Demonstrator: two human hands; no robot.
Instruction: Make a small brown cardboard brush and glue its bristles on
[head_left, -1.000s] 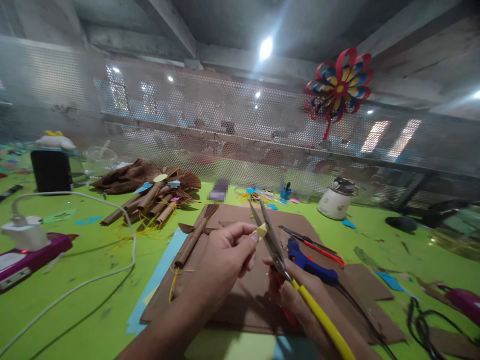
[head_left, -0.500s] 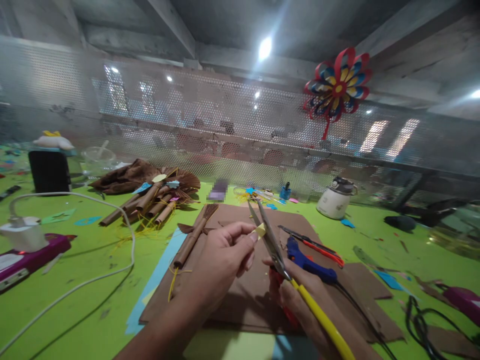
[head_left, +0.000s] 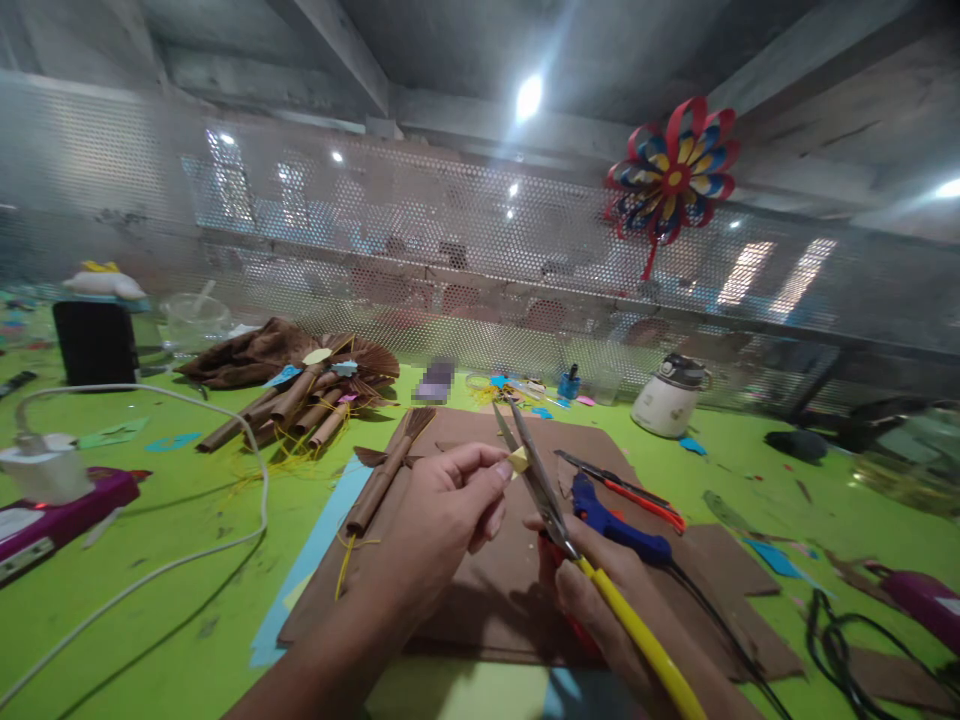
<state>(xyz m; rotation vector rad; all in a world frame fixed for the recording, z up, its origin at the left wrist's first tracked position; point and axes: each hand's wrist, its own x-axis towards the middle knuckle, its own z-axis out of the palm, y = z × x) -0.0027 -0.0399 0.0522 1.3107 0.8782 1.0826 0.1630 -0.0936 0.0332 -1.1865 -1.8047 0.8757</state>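
My left hand point(head_left: 442, 505) pinches a small yellow paper piece point(head_left: 518, 461) between thumb and fingertips, over a brown board point(head_left: 480, 610). My right hand point(head_left: 600, 590) is closed round the handles of scissors point(head_left: 541, 485), yellow on one side and red on the other. Their blades point up and away, slightly parted, beside the yellow piece. A brown paper roll point(head_left: 382, 482) with a fringed top and yellow string lies left of my left hand. Right of the scissors lie a blue glue gun point(head_left: 619, 528) and a red cutter point(head_left: 637, 497).
Several brown rolls point(head_left: 304, 400) are heaped at the back left near a black phone point(head_left: 95, 344). A white cable point(head_left: 264, 480) crosses from a purple power strip point(head_left: 67, 520). A white jug point(head_left: 669, 398) stands at the back right. A black cord point(head_left: 840, 640) coils at the right.
The view has shifted very slightly. Both hands keep nearly the same pose, and the yellow piece is tilted a little differently beside the blades.
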